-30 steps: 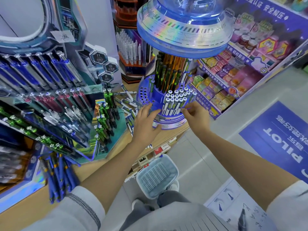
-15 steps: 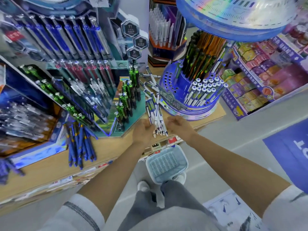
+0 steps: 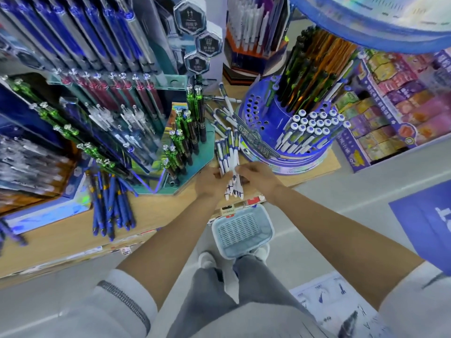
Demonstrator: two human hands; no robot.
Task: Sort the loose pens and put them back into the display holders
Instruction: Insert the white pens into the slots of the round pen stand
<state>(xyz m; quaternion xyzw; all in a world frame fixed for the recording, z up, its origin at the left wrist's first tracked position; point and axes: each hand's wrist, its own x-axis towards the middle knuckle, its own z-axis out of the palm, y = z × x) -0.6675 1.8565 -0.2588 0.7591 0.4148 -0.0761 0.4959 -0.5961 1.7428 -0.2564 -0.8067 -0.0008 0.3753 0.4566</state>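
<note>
Crowded shop displays line the wooden tabletop (image 3: 156,215). Both hands, left hand (image 3: 210,182) and right hand (image 3: 258,175), are closed around a bundle of white-and-blue pens (image 3: 229,162) beside the round blue holder (image 3: 266,132). Light, stiff and slick, the pens probably fan apart; gripping mid-barrel should steady them.

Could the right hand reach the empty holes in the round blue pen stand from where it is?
Probably yes. The right hand sits just in front of the round blue stand, and the empty holes face it with nothing between, but both hands are gripping the bundle of white pens.
</note>
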